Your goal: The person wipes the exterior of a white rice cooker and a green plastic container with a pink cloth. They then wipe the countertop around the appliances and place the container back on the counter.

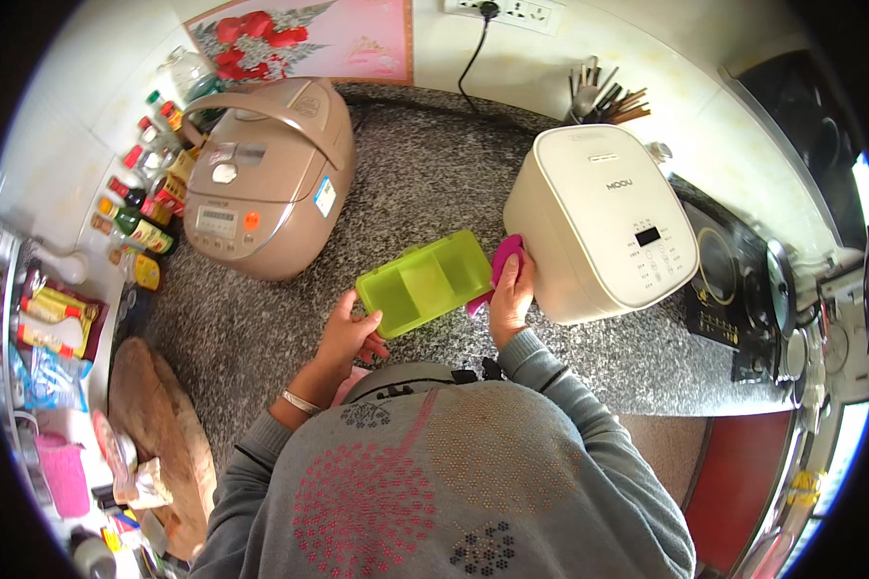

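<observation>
My left hand (347,331) grips the near left corner of a translucent green plastic box (423,284), its thumb over the rim. The box is divided inside into compartments and tilts a little over the granite counter. My right hand (513,293) holds a magenta cloth (505,262) beside the right end of the box; part of the cloth hangs below the fingers. Just right of that hand stands a cream MOOU appliance (586,224) with a control panel on its top.
A brown rice cooker (268,181) stands at the left, with several sauce bottles (141,195) beside it. Utensils (605,98) stand in a holder at the back. An induction cooker (713,268) lies at the right. A wooden chopping board (159,441) is at the near left.
</observation>
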Tool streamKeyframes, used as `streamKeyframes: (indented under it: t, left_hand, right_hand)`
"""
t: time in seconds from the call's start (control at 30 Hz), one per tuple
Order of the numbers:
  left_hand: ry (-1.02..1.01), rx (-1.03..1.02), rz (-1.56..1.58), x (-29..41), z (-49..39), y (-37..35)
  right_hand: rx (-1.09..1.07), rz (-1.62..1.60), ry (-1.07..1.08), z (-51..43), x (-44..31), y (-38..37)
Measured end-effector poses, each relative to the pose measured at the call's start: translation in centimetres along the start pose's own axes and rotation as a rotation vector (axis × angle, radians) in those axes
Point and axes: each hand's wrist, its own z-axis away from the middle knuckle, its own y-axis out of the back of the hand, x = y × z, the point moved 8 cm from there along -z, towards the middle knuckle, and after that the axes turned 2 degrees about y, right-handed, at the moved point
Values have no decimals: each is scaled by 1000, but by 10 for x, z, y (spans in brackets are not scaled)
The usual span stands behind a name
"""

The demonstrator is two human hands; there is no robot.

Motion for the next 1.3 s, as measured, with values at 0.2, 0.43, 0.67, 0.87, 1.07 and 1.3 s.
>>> streamKeyframes:
  t: [0.2, 0.43, 0.67, 0.87, 1.07, 1.3]
  left_hand:
    - [73, -1, 221, -13, 33, -27]
    - [-11, 122, -213, 16, 25, 27]
    - [-422, 75, -509, 54, -62, 2]
    - [-178, -159, -639, 69, -61, -38]
    - [-242, -396, -307, 42, -74, -47]
    - [-75, -416, 358, 25, -78, -45]
  right_hand:
    - [-47, -53, -1, 19, 25, -11]
    - [-315, -32, -31, 38, 15, -14]
    - [-408, 161, -41, 34, 36, -13]
    - [-413, 117, -37, 47, 45, -8]
    - [-300, 49, -121, 56, 43, -3]
    - [-387, 39, 178, 70, -38, 3]
